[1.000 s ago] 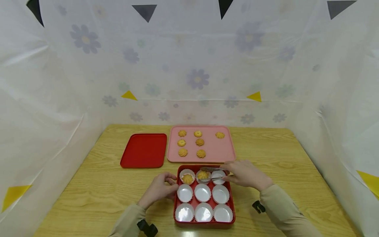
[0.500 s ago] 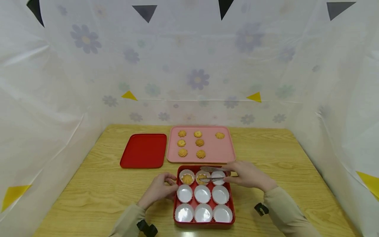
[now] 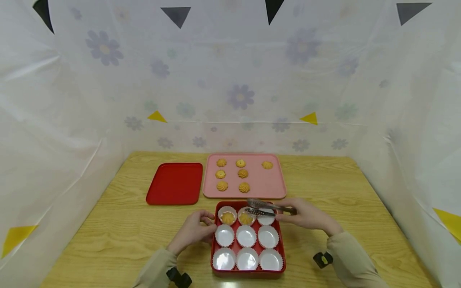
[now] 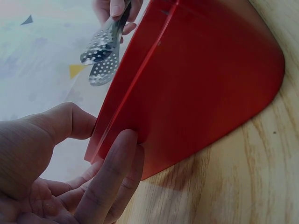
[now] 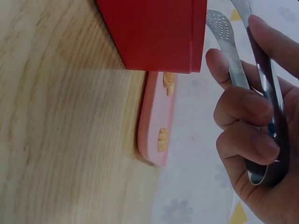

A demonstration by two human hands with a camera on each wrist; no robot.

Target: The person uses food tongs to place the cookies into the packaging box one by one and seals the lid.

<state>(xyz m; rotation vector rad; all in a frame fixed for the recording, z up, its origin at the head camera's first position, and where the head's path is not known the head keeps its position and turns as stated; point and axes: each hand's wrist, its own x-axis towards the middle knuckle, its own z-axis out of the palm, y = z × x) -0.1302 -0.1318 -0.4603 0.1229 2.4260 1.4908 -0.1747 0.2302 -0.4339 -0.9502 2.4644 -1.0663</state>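
Observation:
In the head view, a red box [image 3: 243, 273] holds white paper cups [image 3: 268, 236] in rows. Two back-row cups hold a cookie each: the left cookie [image 3: 227, 218] and the middle cookie [image 3: 246, 218]. My left hand [image 3: 193, 232] rests against the box's left side, thumb at the rim and fingers touching the outer wall [image 4: 187, 84]. Metal tongs [image 3: 265, 206] with perforated ends are held in my right hand [image 3: 306, 216] above the back right cup. The tongs' ends stand apart, with nothing between them.
Behind the box, a pink tray [image 3: 264, 186] carries several piped cookies [image 3: 243, 173]. To its left lies a red lid-like tray [image 3: 176, 184]. All stand on a wooden table [image 3: 342, 192] within white flower-patterned curtains [image 3: 230, 72].
The tongs have lifted off the middle back cookie, which stays in its cup. My right hand has moved slightly right and turned. The left hand has not moved.

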